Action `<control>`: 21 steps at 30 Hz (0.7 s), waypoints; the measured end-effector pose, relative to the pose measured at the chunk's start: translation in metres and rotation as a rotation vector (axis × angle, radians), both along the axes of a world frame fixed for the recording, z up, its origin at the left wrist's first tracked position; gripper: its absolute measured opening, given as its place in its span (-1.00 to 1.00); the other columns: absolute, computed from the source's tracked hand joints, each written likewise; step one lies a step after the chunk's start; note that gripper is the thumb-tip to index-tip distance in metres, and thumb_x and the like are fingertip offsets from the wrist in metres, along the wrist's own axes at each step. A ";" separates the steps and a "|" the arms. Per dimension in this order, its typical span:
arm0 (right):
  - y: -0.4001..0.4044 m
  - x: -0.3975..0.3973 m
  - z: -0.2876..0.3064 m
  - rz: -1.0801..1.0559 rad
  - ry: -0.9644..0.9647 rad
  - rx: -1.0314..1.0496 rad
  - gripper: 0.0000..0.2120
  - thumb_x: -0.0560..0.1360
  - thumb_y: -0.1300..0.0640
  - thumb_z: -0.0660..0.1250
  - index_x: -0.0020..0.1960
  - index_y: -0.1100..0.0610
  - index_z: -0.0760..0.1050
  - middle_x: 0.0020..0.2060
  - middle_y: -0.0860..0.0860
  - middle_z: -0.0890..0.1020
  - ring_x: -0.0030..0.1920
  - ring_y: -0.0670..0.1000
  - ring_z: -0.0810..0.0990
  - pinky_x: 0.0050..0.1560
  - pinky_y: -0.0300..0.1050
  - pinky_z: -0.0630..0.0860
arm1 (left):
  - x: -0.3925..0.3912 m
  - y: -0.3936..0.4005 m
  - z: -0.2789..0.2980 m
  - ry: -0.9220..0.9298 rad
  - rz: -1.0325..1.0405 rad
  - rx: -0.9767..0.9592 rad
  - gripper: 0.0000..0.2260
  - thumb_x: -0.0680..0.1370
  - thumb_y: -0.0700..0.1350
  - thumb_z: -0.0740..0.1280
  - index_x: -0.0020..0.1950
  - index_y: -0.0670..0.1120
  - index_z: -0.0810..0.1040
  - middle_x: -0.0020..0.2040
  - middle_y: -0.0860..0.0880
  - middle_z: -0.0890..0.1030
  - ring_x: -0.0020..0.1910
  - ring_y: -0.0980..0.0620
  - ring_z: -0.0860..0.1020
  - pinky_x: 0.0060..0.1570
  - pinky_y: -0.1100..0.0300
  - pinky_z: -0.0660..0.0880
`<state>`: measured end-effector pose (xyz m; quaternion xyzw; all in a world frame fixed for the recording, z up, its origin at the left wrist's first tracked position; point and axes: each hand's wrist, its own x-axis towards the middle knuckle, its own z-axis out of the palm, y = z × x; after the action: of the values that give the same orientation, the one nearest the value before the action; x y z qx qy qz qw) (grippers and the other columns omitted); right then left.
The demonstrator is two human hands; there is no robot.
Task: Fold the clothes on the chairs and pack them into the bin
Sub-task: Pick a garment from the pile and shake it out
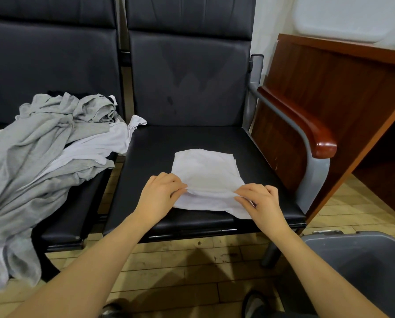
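Observation:
A white garment [206, 173], folded into a small rectangle, lies on the black seat of the right chair [150, 152]. My left hand [161, 193] pinches its near left edge, and my right hand [259, 201] pinches its near right edge. A heap of unfolded grey and white clothes [42, 152] covers the left chair and hangs over its front edge. The grey bin [361, 255] stands on the floor at the lower right, and its inside looks bare where visible.
The right chair has a wooden armrest [306, 125] on a grey metal frame. A brown wooden desk [341, 88] stands just right of it. The floor [191, 271] is light wooden boards. My shoes show at the bottom edge.

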<state>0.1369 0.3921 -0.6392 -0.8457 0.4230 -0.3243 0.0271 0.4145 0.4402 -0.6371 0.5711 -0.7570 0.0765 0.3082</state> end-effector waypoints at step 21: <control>-0.004 0.017 0.019 -0.055 -0.026 0.236 -0.80 0.56 0.05 0.29 0.08 0.09 0.63 -0.13 -0.04 0.64 -0.24 -0.08 0.56 -0.21 -0.29 0.44 | -0.025 0.006 0.003 -0.048 0.069 0.079 -0.67 0.58 0.06 0.14 0.07 -0.05 0.64 -0.12 0.00 0.62 -0.21 -0.04 0.58 -0.23 0.08 0.48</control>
<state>0.1541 0.3877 -0.6201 -0.8204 0.4809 -0.2839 0.1228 0.3894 0.4462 -0.6340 0.6066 -0.7464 0.0708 0.2644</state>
